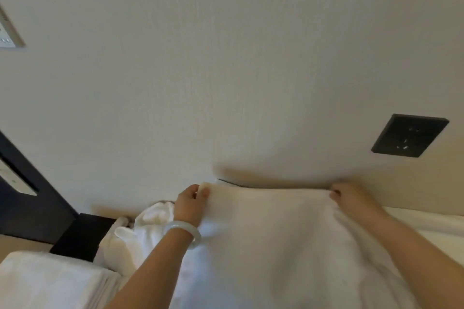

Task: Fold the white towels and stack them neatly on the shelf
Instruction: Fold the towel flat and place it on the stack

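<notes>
The left hand [192,202] pinches one upper corner of the soft white terry towel [271,238], and the right hand [351,199] grips the other corner. The cloth hangs stretched between them, draping down toward the person. Just left of the left hand lies a crumpled heap of white towels [140,231]; below that wrist sits a folded white stack [50,281]. To fold well, I judge, keep both corners level and the top edge taut — then bring the hands together so the edges meet squarely.
</notes>
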Demonstrator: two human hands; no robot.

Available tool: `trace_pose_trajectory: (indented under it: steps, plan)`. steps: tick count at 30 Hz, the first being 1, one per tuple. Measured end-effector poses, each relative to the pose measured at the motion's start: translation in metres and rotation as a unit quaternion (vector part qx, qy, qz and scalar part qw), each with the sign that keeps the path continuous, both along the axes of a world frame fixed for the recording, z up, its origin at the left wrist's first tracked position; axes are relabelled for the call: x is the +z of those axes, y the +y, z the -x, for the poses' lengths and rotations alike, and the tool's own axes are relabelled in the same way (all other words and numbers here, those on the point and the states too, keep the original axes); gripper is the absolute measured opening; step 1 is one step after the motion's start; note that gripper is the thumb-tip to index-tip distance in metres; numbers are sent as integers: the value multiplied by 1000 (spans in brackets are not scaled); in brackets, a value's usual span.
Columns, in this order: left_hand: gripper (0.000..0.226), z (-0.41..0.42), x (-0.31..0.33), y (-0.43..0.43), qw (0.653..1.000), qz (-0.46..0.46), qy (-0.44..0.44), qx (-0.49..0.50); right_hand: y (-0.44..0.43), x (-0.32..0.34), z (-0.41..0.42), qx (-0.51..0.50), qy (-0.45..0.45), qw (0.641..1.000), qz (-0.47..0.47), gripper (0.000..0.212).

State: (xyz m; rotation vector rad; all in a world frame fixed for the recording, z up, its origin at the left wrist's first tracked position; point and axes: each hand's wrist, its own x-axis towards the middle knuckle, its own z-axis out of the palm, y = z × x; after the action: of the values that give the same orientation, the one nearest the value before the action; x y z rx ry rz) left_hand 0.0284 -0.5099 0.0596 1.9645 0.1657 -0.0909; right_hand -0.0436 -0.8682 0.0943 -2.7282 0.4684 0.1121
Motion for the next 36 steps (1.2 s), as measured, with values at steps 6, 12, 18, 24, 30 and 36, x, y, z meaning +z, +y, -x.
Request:
trace_pose_trajectory:
  steps: [6,12,18,24,30,36]
  plan:
    - [30,-6,-30,-7,995,-97,-15,-27,17,-74,15,-60,-105,991,56,12]
    - [28,44,-19,-3,996,-78,-30,-19,32,-60,64,-48,-100,993,32,9]
    - [26,114,-29,28,996,-89,-3,-29,63,-56,146,-60,-14,998,32,16]
    - [30,110,9,29,996,-76,-41,-33,64,-8,157,-91,-30,991,-98,13]
    - [19,81,8,18,976,-173,2,-131,52,-14,142,-62,76,995,22,7]
    - [17,69,-10,23,943,-281,7,-180,42,-17,133,32,93,994,54,19]
